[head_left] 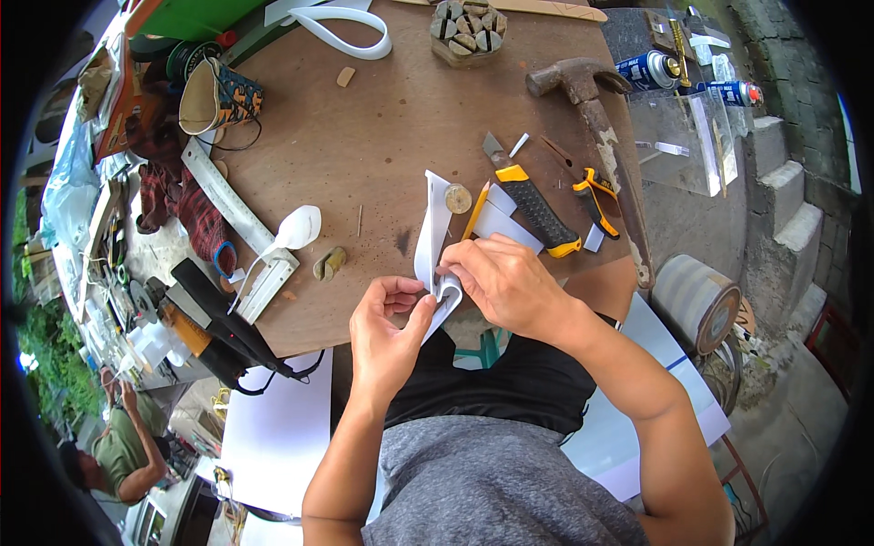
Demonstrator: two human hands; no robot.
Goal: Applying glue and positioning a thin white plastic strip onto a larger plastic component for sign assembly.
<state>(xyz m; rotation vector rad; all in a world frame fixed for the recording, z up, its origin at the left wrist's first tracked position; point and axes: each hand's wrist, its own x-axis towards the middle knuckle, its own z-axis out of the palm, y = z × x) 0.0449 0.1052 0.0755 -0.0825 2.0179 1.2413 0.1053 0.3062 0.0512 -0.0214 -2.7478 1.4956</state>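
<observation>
Both hands meet at the table's near edge on a thin white folded strip (431, 232), whose pointed end sticks up away from me and whose lower end curls into a loop. My left hand (390, 328) pinches the strip's left side between thumb and fingers. From the right, my right hand (505, 284) grips the curled part, fingers bent together. Just beyond the right hand lie a yellow pencil (477, 211), a small round disc (458, 198) and a white offcut (501, 227). A black-and-yellow utility knife (539, 211) rests right of them, blade out.
Pliers (596, 198) and a claw hammer (603, 127) lie at the right. A white spoon (297, 227), metal strip (217, 193) and patterned cup (218, 98) are at left. Spray cans (648, 70) stand beyond the right edge. A person (127, 437) sits at far left.
</observation>
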